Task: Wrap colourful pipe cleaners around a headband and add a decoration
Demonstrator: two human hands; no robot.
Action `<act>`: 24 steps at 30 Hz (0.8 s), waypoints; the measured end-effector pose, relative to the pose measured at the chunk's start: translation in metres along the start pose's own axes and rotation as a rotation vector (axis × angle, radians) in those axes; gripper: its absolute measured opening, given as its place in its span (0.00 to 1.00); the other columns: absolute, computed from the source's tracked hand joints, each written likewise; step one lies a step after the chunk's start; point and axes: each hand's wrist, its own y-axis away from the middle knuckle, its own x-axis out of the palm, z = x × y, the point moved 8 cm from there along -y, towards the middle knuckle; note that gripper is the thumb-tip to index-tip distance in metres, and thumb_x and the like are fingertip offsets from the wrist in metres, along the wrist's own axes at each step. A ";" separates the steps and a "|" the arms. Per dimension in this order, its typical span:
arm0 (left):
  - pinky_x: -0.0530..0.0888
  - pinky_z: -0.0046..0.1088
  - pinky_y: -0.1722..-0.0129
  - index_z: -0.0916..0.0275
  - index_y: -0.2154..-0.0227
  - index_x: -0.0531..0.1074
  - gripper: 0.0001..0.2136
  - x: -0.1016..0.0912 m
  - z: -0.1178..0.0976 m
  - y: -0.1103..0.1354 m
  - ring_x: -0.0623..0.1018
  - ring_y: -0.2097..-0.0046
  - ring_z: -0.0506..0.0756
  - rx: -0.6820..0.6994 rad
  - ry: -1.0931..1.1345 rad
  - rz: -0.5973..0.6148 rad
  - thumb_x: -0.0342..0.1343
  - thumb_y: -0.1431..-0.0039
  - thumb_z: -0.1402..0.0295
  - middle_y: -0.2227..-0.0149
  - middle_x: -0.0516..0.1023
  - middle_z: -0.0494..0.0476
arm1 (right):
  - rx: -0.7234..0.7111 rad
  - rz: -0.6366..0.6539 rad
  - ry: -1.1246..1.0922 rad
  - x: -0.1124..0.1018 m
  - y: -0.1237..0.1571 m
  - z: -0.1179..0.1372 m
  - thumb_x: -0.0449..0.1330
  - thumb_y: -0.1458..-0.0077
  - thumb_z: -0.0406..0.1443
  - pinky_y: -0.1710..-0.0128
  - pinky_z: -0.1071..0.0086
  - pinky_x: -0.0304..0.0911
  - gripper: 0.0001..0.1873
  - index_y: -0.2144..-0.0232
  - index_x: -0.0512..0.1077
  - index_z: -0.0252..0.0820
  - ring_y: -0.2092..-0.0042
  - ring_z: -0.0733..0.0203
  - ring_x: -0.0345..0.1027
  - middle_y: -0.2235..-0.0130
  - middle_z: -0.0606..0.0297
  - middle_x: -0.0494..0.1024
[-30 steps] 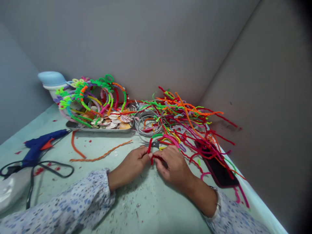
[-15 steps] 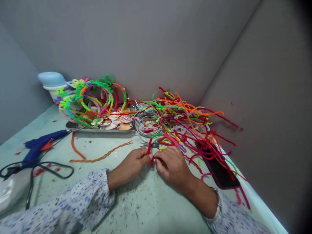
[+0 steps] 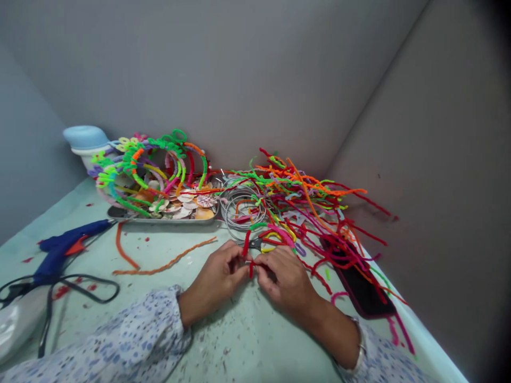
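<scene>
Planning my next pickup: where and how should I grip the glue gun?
Probably by the blue handle of the glue gun, from above on the near side: it slants toward the wearer, clear of the nozzle, which points rightward toward the tray.

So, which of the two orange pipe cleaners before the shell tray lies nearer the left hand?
The longer pipe cleaner; the shorter, curved one lies by the glue gun.

Free tabletop [image 3: 255,335] between the forearms [image 3: 334,334], scissors [image 3: 255,244] beyond both hands [image 3: 288,274].

Long whitish sleeves [image 3: 123,332] bore scattered light and darker blue flecks, the left cuff [image 3: 178,311] gathered into soft folds.
</scene>
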 end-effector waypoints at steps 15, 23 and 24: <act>0.63 0.24 0.70 0.63 0.74 0.68 0.04 -0.003 0.000 0.002 0.66 0.69 0.50 0.027 -0.021 -0.035 0.54 0.44 0.72 0.72 0.65 0.49 | -0.012 0.004 0.004 0.002 0.002 0.001 0.56 0.46 0.27 0.62 0.63 0.60 0.06 0.65 0.70 0.40 0.67 0.60 0.67 0.71 0.64 0.74; 0.63 0.24 0.70 0.63 0.75 0.68 0.07 -0.003 0.001 0.003 0.66 0.70 0.50 -0.021 0.038 -0.025 0.54 0.43 0.69 0.72 0.65 0.49 | -0.011 0.022 0.015 0.003 0.001 0.003 0.55 0.46 0.27 0.64 0.64 0.60 0.06 0.67 0.69 0.41 0.69 0.61 0.65 0.72 0.65 0.73; 0.63 0.24 0.70 0.63 0.75 0.68 0.07 -0.003 0.001 0.003 0.66 0.70 0.50 -0.027 0.052 -0.023 0.54 0.43 0.69 0.72 0.65 0.49 | -0.011 0.022 0.018 0.003 0.000 0.003 0.55 0.46 0.27 0.64 0.64 0.60 0.06 0.67 0.69 0.41 0.69 0.61 0.65 0.72 0.65 0.73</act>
